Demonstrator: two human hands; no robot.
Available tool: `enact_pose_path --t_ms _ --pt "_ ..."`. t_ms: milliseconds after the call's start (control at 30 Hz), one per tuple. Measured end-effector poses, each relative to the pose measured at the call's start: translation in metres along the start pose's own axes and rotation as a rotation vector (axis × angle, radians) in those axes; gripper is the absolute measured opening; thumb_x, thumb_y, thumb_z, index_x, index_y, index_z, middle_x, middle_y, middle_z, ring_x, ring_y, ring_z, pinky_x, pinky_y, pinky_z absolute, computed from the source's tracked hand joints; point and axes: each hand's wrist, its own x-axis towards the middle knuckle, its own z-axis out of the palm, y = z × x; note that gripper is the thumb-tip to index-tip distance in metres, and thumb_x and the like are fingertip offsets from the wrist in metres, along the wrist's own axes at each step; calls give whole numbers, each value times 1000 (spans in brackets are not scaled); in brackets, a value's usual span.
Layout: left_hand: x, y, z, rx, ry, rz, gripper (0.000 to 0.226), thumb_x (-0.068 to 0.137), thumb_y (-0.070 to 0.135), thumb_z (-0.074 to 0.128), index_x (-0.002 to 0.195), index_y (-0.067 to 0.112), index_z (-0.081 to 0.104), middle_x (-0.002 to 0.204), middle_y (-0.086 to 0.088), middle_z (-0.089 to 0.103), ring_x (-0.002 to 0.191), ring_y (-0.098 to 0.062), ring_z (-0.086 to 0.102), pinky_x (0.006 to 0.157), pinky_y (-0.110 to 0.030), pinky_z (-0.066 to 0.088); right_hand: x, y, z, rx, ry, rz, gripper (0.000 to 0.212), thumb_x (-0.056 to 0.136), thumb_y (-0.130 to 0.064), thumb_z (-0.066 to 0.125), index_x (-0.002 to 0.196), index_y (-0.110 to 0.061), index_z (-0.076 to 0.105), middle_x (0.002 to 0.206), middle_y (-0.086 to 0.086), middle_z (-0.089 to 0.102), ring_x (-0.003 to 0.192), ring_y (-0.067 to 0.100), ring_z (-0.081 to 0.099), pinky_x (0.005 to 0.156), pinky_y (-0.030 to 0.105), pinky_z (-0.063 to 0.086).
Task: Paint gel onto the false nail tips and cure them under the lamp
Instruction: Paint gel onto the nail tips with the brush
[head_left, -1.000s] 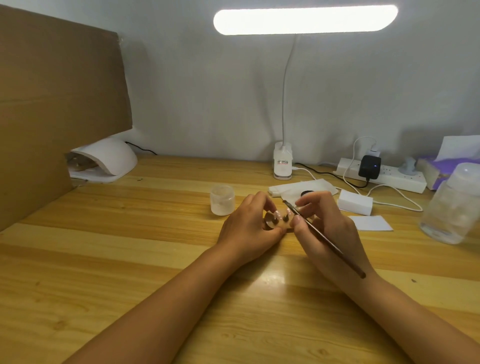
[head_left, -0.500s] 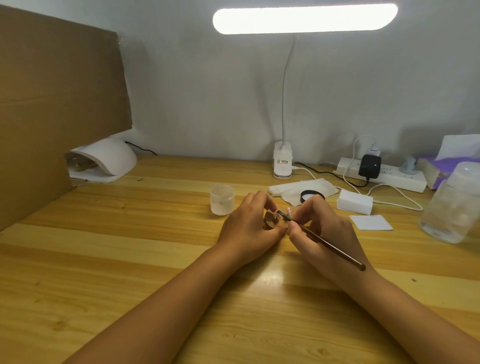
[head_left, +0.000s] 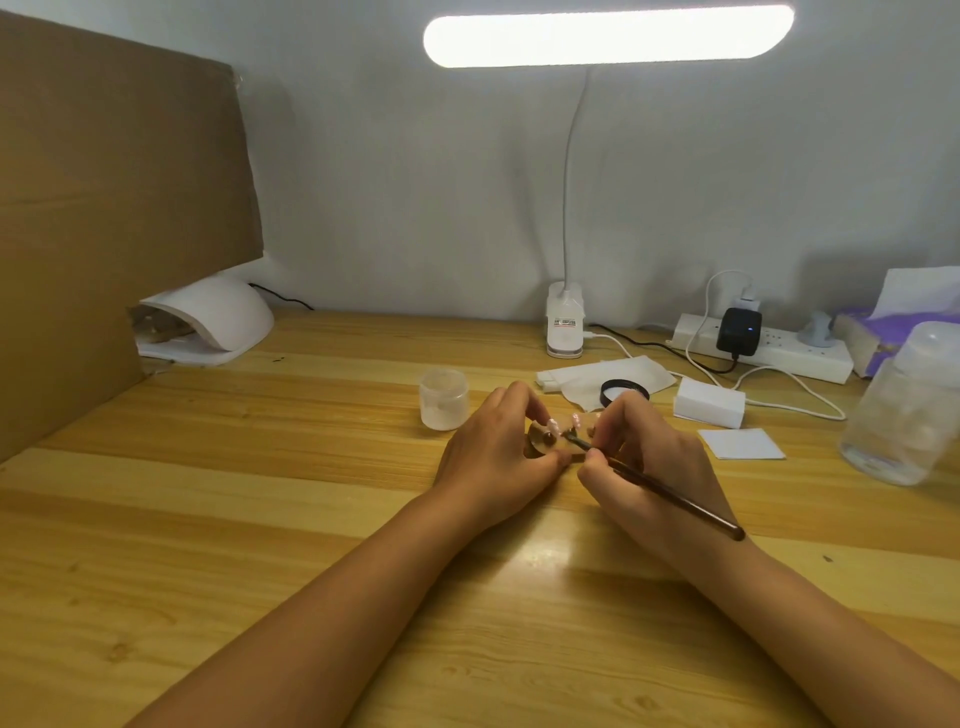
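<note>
1. The wooden worktop (head_left: 208, 519) fills the lower view, with both forearms reaching across it toward the middle.
2. A brown cardboard panel (head_left: 104, 208) stands along the left edge.
3. A white desk lamp (head_left: 608, 36) is lit overhead; its thin neck drops to a base at the back wall.
4. The white domed curing lamp (head_left: 218, 317) sits at the back left, beside the cardboard and well apart from the hands.
5. A clear plastic bottle (head_left: 904, 410) stands at the far right, in front of a purple tissue box (head_left: 872, 332).
6. A white power strip (head_left: 779, 353) lies along the back right, with a black plug in it.
7. The left hand (head_left: 493, 452) rests on the worktop, its fingers and thumb curled round a small brownish holder (head_left: 540, 441).
8. The right hand (head_left: 649, 457) grips a dark brush (head_left: 670, 491) like a pen, with the handle slanting back over the wrist.
9. A white folded paper (head_left: 582, 376) lies behind the hands, and a black ring (head_left: 623, 389) rests on it.
10. A frosted jar (head_left: 443, 397) stands just left of the left hand.
11. A white block (head_left: 709, 402) and a flat white pad (head_left: 740, 443) lie to the right of the right hand.
12. The pale pink false nail tips (head_left: 553, 426) sit on the holder between the two hands, and the brush's front end reaches right up to them.
</note>
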Motion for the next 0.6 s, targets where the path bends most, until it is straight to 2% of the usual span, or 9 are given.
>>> enact_pose_path --t_ms 133,367,433,533,600 --pt "-1 1 0 9 16 21 32 82 42 71 98 28 47 101 10 54 80 -9 54 71 -36 51 0 -1 0 32 17 -2 17 85 -18 69 89 -24 52 76 -15 60 62 6 57 53 30 47" --pt "-1 2 0 35 29 46 32 82 36 72 99 28 48 102 10 52 81 -9 52 68 -31 49 0 -1 1 43 -26 9 16 85 -18 69 90 -22 54 80 -14 63 69 10 63 63 42 55" --pt "-1 2 0 40 27 45 32 82 36 73 98 28 46 101 10 52 80 -8 51 68 -30 49 0 0 0 37 -21 7 19 84 -17 70 86 -25 52 77 -14 62 68 8 62 60 38 54" --pt "-1 3 -1 43 18 45 31 82 34 73 97 29 46 101 11 52 79 -6 50 67 -28 47 0 0 1 22 -22 12 25 81 -16 69 80 -30 48 68 -14 56 62 7 57 54 26 43" --pt "-1 3 -1 39 17 47 32 81 33 74 96 30 45 102 11 52 78 -5 49 65 -25 44 0 1 1 16 -30 19 25 80 -16 70 79 -29 48 66 -12 55 60 9 55 51 26 43"
